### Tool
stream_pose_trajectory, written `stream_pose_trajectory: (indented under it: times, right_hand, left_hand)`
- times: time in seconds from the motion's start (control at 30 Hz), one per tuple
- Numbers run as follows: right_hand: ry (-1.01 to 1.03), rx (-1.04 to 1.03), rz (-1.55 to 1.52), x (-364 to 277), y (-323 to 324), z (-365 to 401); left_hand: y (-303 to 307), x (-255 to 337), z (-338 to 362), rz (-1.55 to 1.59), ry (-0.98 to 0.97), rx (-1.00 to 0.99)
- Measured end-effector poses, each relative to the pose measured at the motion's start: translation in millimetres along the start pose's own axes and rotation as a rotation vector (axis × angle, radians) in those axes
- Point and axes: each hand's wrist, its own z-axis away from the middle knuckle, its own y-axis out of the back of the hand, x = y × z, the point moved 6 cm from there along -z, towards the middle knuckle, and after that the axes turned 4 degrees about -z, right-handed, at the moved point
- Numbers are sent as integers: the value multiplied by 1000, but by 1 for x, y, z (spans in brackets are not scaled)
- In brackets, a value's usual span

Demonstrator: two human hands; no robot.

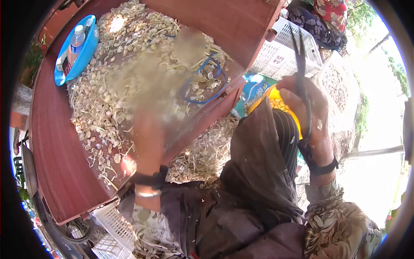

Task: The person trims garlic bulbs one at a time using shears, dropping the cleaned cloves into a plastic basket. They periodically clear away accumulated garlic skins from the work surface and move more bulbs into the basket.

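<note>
My right hand [307, 101] is closed around a pair of scissors [300, 54], whose long dark blades point upward and stand slightly apart. Below that hand is a yellow bowl [278, 105] of pale peeled cloves, partly hidden by my knee. My left hand [147, 118] reaches over a heap of garlic cloves, stems and skins [101, 97] on a reddish-brown tray [60, 151]. A blurred patch covers its fingers, so I cannot see whether they hold anything. A blue cord [207, 102] lies looped on the tray to its right.
A blue basin [88, 49] with a plastic bottle [77, 38] stands at the tray's left edge. White crates [267, 58] are at the upper right, near another person's patterned clothing [317, 26]. Garlic waste [202, 153] lies below the tray's edge. A dark apron [254, 159] covers my lap.
</note>
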Motion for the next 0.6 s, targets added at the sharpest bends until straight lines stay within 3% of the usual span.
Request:
stream_pose_trajectory:
  times: [0.07,0.1,0.17,0.27,0.4,0.47,0.5,0.6]
  right_hand:
    - [-53,-209,-259,-11,-37,-4]
    - [84,-302,-206,-19,-51,-7]
    - [101,-434,-229,-27,-79,-7]
    - [56,-537,-328,-21,-114,-6]
    - [97,-524,-350,0,-159,-4]
    - [-6,-568,-456,8,-175,5]
    - [0,-577,-495,13,-184,12]
    - [71,-729,-424,14,-191,23]
  left_hand:
    - [-27,-13,-15,-40,51,-23]
    - [-33,-26,-15,10,146,-47]
    - [-39,-58,-12,103,344,-94]
    - [-10,-81,12,273,413,-47]
    - [11,-79,51,1146,861,70]
    - [6,-69,67,1592,1023,108]
    - [3,-65,73,1721,997,35]
    - [6,-20,70,1710,1171,111]
